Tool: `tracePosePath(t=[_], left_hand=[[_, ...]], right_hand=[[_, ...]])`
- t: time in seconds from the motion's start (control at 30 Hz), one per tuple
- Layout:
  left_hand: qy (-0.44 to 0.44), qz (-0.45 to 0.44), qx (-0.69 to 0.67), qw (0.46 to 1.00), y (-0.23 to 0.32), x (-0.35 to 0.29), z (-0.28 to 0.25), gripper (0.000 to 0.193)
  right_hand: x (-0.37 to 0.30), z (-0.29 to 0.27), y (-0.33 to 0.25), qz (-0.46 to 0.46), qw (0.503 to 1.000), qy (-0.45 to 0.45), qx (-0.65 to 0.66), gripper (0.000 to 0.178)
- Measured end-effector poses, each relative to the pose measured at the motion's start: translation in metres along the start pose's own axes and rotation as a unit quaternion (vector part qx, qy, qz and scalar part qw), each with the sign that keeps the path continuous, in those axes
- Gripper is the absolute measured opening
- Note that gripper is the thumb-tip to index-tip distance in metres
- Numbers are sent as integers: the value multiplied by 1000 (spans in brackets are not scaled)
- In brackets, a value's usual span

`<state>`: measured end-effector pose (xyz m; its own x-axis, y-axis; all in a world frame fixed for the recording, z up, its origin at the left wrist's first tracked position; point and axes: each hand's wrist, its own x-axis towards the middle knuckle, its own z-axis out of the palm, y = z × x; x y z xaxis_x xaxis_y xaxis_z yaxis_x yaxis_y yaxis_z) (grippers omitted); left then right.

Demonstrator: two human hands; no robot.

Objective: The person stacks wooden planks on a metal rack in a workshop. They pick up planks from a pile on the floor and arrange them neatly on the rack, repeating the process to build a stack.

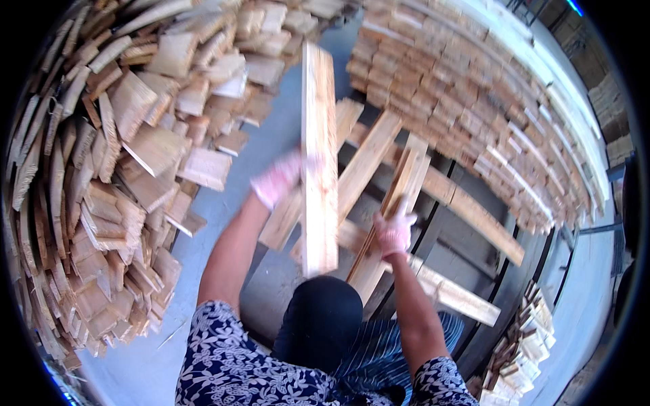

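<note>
In a pink-and-white glove, my left hand (279,178) is closed on the edge of a long pale wooden plank (319,203), held upright in front of me. Part of its fingers is hidden behind that plank. My right hand (395,233), gloved the same way, grips a narrower wooden board (399,177) that slants away from me on the frame of planks. The board's near end lies by my knee. Beneath both hands, several spaced planks (369,162) rest across two crosswise timbers (474,215).
At the left rises a tall loose heap of short boards (152,149). A tight stack of boards (420,74) stands at the far right, with a smaller pile (525,348) at the near right. Grey floor (261,155) runs between the heap and the frame.
</note>
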<state>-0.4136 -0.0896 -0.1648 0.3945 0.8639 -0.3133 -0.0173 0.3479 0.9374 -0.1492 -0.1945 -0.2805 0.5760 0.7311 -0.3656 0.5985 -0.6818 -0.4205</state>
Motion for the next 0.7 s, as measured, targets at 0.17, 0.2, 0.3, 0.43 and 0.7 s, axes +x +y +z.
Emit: tracePosePath(t=[0.17, 0.2, 0.3, 0.43, 0.7], left_hand=[[-90, -16, -210, 973, -76, -56, 11, 66], [-79, -3, -190, 979, -79, -54, 14, 59], [80, 33, -56, 995, -113, -34, 6, 43], [140, 14, 261, 955, -136, -13, 44, 46], [112, -92, 450, 881, -142, -35, 102, 77]], right_hand=[[-2, -19, -14, 29, 999, 0, -23, 96], [-1, -22, -15, 32, 999, 9, -23, 96], [-14, -21, -25, 42, 998, -34, -34, 96], [-8, -17, -19, 36, 999, -13, -28, 93], [-9, -14, -17, 32, 999, -10, -19, 91]])
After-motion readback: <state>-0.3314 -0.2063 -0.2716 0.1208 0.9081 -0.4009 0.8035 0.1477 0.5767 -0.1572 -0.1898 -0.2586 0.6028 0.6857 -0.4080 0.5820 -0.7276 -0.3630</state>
